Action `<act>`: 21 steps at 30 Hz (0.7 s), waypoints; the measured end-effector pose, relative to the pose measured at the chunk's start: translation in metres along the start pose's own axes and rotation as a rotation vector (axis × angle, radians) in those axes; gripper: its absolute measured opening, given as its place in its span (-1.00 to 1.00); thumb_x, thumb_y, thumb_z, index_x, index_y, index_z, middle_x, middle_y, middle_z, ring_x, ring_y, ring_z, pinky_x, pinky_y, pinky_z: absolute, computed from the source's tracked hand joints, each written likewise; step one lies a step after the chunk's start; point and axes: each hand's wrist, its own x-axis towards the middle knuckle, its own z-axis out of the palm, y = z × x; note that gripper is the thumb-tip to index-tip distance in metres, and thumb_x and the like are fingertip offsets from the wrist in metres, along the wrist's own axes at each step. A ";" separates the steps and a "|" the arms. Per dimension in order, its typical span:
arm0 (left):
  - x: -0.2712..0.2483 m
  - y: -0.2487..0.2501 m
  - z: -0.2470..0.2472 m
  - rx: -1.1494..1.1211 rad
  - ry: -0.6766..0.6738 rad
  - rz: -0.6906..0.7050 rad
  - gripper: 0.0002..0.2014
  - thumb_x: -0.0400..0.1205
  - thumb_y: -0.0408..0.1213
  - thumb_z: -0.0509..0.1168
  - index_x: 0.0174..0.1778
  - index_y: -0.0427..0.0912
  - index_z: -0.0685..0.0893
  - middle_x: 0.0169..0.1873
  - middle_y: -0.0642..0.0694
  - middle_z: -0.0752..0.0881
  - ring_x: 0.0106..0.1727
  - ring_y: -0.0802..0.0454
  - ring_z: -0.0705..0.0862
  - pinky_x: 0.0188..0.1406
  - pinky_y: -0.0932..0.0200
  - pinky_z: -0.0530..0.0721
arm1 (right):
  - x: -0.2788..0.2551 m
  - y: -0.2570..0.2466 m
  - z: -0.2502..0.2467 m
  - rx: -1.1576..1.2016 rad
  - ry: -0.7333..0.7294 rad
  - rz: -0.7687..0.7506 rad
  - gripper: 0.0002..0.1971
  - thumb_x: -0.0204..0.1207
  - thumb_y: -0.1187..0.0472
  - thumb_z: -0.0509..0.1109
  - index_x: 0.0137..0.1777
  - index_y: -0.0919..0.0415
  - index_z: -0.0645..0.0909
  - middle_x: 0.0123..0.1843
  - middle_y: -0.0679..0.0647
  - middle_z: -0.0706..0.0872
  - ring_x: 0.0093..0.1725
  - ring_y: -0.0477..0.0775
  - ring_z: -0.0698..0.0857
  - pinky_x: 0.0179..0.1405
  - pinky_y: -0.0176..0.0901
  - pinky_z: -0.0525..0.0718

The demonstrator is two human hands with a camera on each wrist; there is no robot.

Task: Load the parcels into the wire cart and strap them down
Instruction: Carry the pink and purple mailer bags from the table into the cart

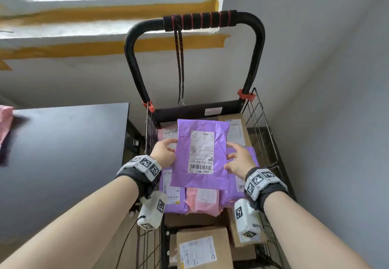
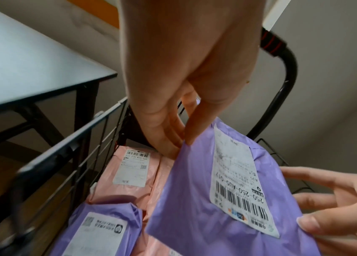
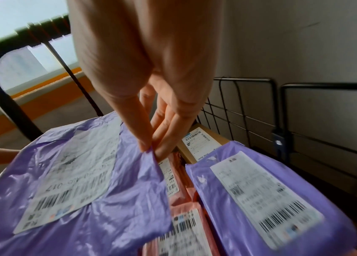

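I am holding a purple mailer bag (image 1: 201,155) flat between my two hands, above the wire cart (image 1: 263,134). My left hand (image 1: 163,153) is pinching its left edge, thumb on top, fingers underneath. My right hand (image 1: 237,162) is pinching its right edge the same way. The bag is glossy and creased, with a white barcode label (image 1: 202,153) facing up. Beneath my hands, more purple parcels (image 3: 260,199), pink parcels (image 2: 129,173) and a cardboard box (image 1: 202,247) are lying in the cart. A black-and-red strap (image 1: 180,66) is hanging from the handle (image 1: 200,21) beyond my fingertips.
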 end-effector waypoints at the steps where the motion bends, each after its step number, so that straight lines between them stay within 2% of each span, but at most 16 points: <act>1: 0.021 0.000 0.002 0.000 0.022 -0.006 -0.49 0.51 -0.72 0.12 0.29 -0.19 0.59 -0.57 0.03 0.61 -0.45 0.04 0.64 -0.56 0.21 0.67 | 0.019 -0.002 0.000 -0.015 0.006 0.004 -0.24 0.32 0.71 0.32 0.48 0.11 0.42 -0.15 0.07 0.60 -0.23 0.09 0.65 -0.12 0.18 0.74; 3: 0.059 -0.002 0.009 0.003 0.047 -0.024 -0.49 0.50 -0.72 0.11 0.26 -0.18 0.61 -0.47 -0.07 0.64 -0.40 -0.08 0.67 -0.48 0.09 0.70 | 0.054 -0.002 0.001 -0.073 0.008 0.015 -0.26 0.31 0.70 0.34 0.45 0.12 0.44 -0.17 0.04 0.61 -0.20 0.10 0.67 -0.15 0.14 0.75; 5: 0.090 -0.006 0.018 -0.014 0.046 -0.041 -0.49 0.48 -0.70 0.10 0.23 -0.15 0.62 -0.28 -0.26 0.72 -0.22 -0.27 0.75 -0.24 -0.24 0.77 | 0.082 -0.001 0.003 -0.133 -0.003 0.034 -0.28 0.31 0.68 0.35 0.43 0.12 0.44 -0.21 0.02 0.60 -0.23 0.06 0.67 -0.24 0.01 0.76; 7: 0.115 -0.013 0.027 0.009 0.049 -0.057 -0.50 0.48 -0.67 0.11 0.21 -0.13 0.63 -0.16 -0.34 0.74 -0.12 -0.31 0.77 -0.19 -0.36 0.75 | 0.106 0.004 0.007 -0.181 0.002 0.060 -0.30 0.33 0.67 0.34 0.43 0.12 0.43 -0.23 0.00 0.59 -0.24 0.04 0.66 -0.33 -0.07 0.72; 10: 0.144 -0.023 0.035 0.068 0.023 -0.107 -0.51 0.49 -0.65 0.13 0.26 -0.13 0.60 -0.19 -0.32 0.72 -0.12 -0.28 0.76 -0.18 -0.26 0.77 | 0.135 0.015 0.016 -0.231 0.008 0.090 -0.34 0.34 0.61 0.32 0.41 0.10 0.45 -0.25 -0.01 0.60 -0.15 0.15 0.69 -0.15 0.08 0.74; 13: 0.167 -0.028 0.040 0.130 0.013 -0.134 -0.48 0.50 -0.67 0.13 0.32 -0.16 0.57 -0.39 -0.13 0.60 -0.28 -0.12 0.64 -0.16 -0.04 0.71 | 0.157 0.026 0.022 -0.266 0.010 0.111 -0.33 0.34 0.60 0.33 0.43 0.09 0.45 -0.22 0.01 0.63 -0.12 0.11 0.67 -0.15 -0.12 0.65; 16: 0.185 -0.031 0.043 0.145 0.025 -0.146 -0.51 0.51 -0.64 0.13 0.34 -0.20 0.57 -0.43 -0.06 0.56 -0.36 0.00 0.57 -0.30 0.11 0.61 | 0.173 0.033 0.025 -0.281 0.001 0.138 -0.34 0.35 0.58 0.36 0.43 0.09 0.44 -0.15 0.05 0.65 -0.11 0.09 0.68 -0.18 -0.17 0.63; 18: 0.190 -0.033 0.045 0.147 0.046 -0.164 -0.49 0.51 -0.64 0.13 0.36 -0.21 0.56 -0.42 -0.05 0.56 -0.38 0.03 0.56 -0.36 0.16 0.57 | 0.179 0.038 0.027 -0.306 -0.019 0.148 -0.32 0.35 0.57 0.39 0.45 0.11 0.42 -0.13 0.04 0.64 -0.08 0.09 0.67 -0.16 -0.18 0.62; 21: 0.187 -0.036 0.048 0.153 0.028 -0.205 -0.44 0.52 -0.64 0.14 0.45 -0.18 0.46 -0.22 -0.13 0.66 -0.18 -0.06 0.64 -0.18 0.07 0.66 | 0.181 0.044 0.031 -0.345 -0.042 0.159 -0.29 0.34 0.57 0.41 0.49 0.13 0.39 -0.06 0.06 0.64 -0.05 0.09 0.66 -0.18 -0.24 0.57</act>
